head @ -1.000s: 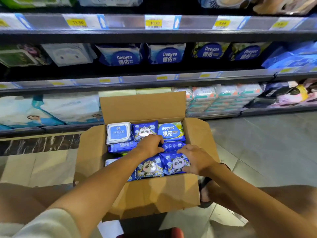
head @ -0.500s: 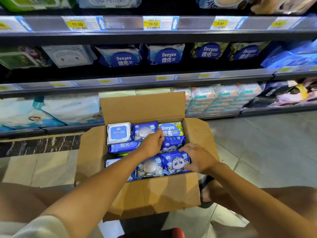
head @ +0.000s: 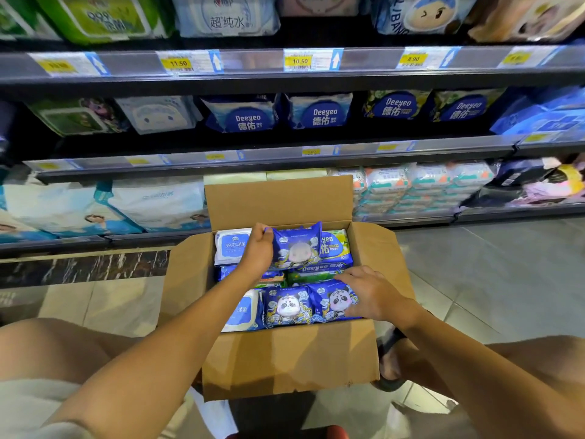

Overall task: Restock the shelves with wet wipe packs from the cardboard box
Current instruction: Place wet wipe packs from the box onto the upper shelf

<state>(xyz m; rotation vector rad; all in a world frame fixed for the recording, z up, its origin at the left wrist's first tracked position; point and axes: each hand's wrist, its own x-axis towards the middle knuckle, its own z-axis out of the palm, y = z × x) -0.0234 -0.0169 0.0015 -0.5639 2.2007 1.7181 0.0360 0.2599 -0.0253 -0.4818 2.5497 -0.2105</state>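
The left hand [head: 258, 250] grips a blue panda wipe pack [head: 296, 247] above the cardboard box [head: 285, 359]. The right hand [head: 368, 294] rests, fingers loosely spread, on another panda pack [head: 332, 301] inside.

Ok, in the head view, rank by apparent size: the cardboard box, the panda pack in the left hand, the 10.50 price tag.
1. cardboard box, largest.
2. panda pack, gripped by the left hand.
3. 10.50 price tag: about as wide, much shorter, but farther from the camera.

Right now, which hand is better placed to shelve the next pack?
Left. The left hand grips a blue panda pack raised above the cardboard box, nearer the shelves. The right hand only rests on a front panda pack lying in the box.
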